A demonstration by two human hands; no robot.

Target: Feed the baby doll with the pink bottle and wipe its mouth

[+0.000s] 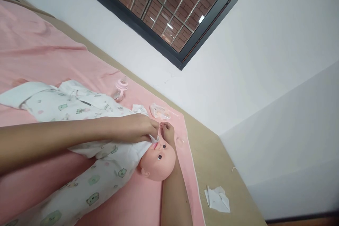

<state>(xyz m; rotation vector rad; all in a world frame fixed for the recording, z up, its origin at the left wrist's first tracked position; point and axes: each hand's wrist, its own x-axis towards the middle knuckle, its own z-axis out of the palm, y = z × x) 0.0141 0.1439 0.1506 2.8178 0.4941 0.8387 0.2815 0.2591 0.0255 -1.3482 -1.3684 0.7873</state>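
Note:
A baby doll point(160, 164) lies on its back on a pink blanket point(116, 204), dressed in a white outfit point(111, 169) with green animal prints. At the doll's mouth, my left hand point(140, 127) pinches a thin white cloth point(155, 139), its fingers closed. My right hand point(167, 132) is just past the doll's face, the forearm running along the top of its head. Its fingers are curled close to my left fingertips; whatever they hold, if anything, is hidden. A small clear plastic packet point(160, 111) lies just beyond both hands.
A pink baby bottle point(121, 88) with a handle stands beyond the doll's body. A small clear item point(180, 141) rests near the blanket's edge. On the tan mattress point(209, 155) is a folded white tissue point(217, 198). A white wall point(251, 60) and barred window point(169, 3) border the bed.

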